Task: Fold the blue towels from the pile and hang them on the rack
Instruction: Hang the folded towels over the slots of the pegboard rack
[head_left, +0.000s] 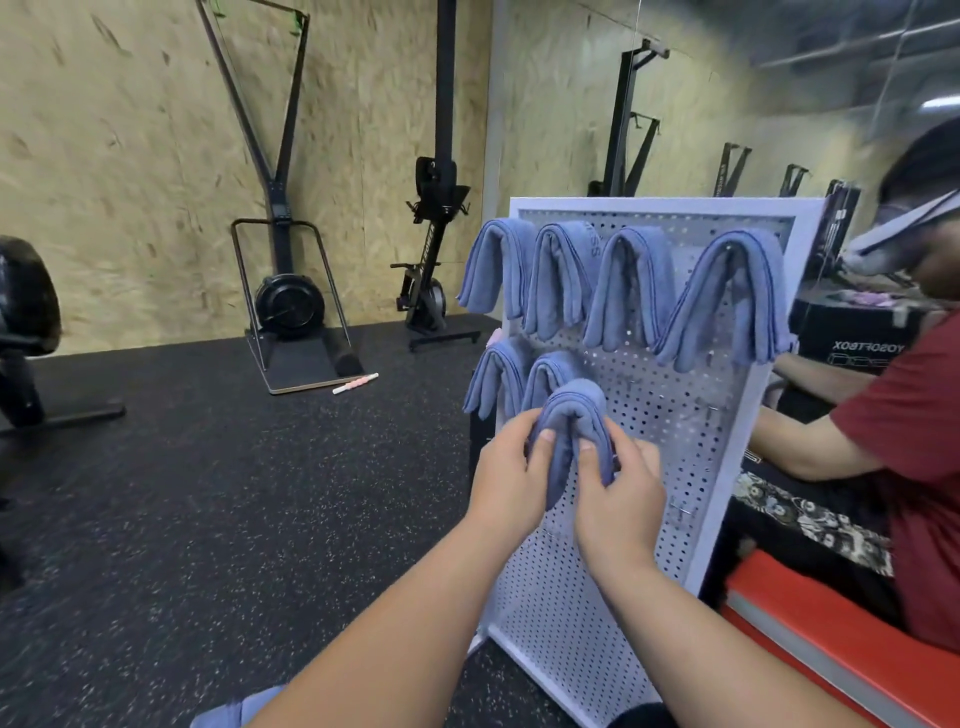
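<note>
A white pegboard rack (691, 415) stands on the floor in front of me. Several folded blue towels hang over its pegs, a row along the top (724, 296) and two more (498, 379) at the left of the second row. A third folded blue towel (574, 415) is draped in the second row, right of those two. My left hand (511, 467) pinches its left half and my right hand (618, 488) grips its right half. A bit of blue cloth (234, 712) shows at the bottom edge, by my left forearm.
A person in a red shirt (914, 447) sits just right of the rack on a red bench (831, 623). Black exercise machines (291, 291) stand along the wooden wall. A white-and-pink roller (356, 383) lies on the dark speckled floor (208, 519).
</note>
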